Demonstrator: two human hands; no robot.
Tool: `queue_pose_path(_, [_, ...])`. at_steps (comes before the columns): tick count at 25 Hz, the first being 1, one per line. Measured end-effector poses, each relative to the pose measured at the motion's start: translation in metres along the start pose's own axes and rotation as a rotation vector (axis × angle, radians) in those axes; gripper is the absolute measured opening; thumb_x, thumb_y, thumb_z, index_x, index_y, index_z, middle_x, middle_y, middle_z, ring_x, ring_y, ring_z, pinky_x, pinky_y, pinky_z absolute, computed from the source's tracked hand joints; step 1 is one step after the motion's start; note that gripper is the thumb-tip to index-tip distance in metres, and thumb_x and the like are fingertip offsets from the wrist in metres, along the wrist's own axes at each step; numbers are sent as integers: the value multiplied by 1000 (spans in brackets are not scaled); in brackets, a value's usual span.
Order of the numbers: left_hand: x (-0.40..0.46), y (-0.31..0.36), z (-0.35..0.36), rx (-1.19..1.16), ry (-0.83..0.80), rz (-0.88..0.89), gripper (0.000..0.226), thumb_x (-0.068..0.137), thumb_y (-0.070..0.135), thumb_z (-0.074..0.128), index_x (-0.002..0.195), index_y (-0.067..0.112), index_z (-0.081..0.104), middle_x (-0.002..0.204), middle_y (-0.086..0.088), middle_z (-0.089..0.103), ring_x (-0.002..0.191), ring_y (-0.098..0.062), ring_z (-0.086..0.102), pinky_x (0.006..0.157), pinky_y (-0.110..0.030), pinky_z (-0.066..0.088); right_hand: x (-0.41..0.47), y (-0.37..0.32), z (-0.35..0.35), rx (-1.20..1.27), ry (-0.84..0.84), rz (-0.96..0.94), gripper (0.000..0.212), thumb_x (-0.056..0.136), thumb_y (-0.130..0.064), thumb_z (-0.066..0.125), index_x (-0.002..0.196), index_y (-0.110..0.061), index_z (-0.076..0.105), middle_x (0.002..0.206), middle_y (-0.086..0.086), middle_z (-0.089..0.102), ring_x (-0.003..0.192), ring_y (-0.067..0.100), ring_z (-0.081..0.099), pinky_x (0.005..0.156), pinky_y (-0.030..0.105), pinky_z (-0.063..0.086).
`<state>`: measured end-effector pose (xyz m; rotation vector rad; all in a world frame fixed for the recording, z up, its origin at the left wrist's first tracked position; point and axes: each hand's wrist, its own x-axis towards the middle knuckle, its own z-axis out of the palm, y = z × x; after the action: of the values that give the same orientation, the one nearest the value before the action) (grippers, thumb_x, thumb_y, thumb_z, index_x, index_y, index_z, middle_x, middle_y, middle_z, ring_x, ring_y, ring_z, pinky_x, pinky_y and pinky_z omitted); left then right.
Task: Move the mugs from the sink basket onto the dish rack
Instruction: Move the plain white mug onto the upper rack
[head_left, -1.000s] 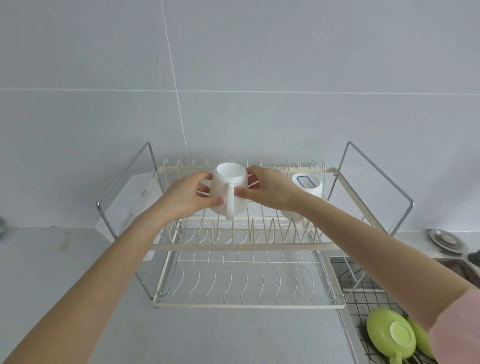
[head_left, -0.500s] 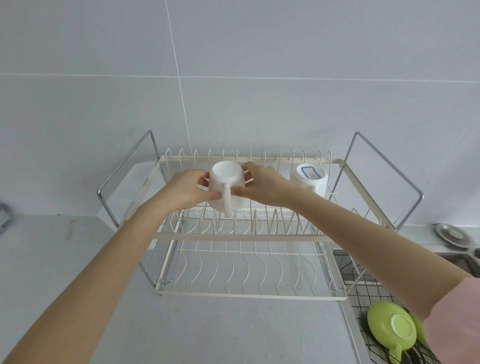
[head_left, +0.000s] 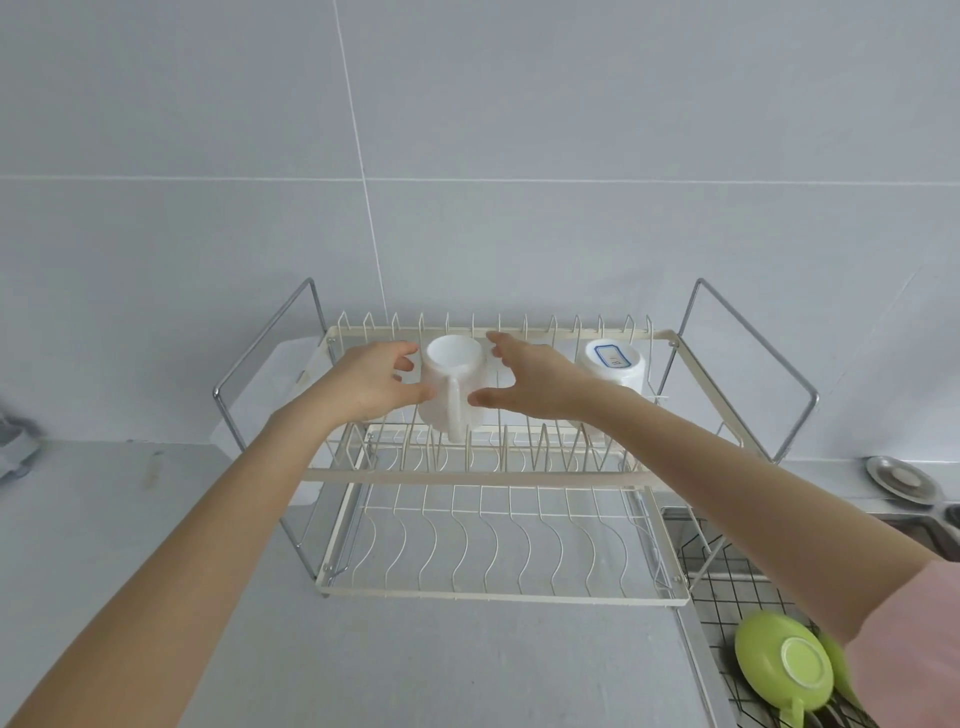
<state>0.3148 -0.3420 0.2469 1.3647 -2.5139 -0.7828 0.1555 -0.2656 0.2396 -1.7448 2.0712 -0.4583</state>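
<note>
At centre frame, a white mug sits upside down on the top tier of a cream wire dish rack, its handle facing the camera and pointing down between the prongs. Both hands flank it. On the frame's left side of the mug, the left hand has its fingers loosely curled and spread, with the thumb tip touching or nearly touching the mug's side; whether it grips cannot be told. On the other side, the right hand is spread, thumb and index finger apart, with a sliver of space between them and the mug. Further right on the same tier stands a second white mug, also upside down, with a blue-edged label on its base. Below, the rack's lower tier holds nothing visible. At lower right, a black wire sink basket holds an upturned green mug, partly covered by a pink sleeve. A metal sink strainer lies at the right edge.
</note>
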Motion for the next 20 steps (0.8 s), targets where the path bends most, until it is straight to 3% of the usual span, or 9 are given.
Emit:
queue_pose_path(3, [-18,16,-7,131,103,50,59,85,36,57,138,19,38,141,-6,49,130,-24,45,105,-34,35,-20,-4,-13,-107,32,-57,72,89,-35,55,147,-16,16,155,4,23,143,22,22,113,34,23])
queue_pose_path(10, [-83,77,-7,360,202,149,51,90,39,44,139,27,36,145,-2,44,134,-26,38,101,-35,37,-97,2,-40,-312,172,-140,62,92,-33,49,146,-16,24,156,4,22,145,19,15,117,33,14])
queue_pose_path(15, [-123,117,18,404,182,212,51,92,40,41,141,27,33,148,1,40,136,-23,36,104,-36,35,-155,34,-55,-304,255,-130,59,92,-32,49,144,-17,27,155,3,26,145,18,16,119,35,15])
queue_pose_path(20, [-146,158,56,400,125,223,51,92,42,40,140,28,32,148,3,40,133,-21,38,99,-32,38,-206,76,-66,-279,260,-120,58,92,-31,48,144,-17,26,155,2,25,145,16,16,116,29,14])
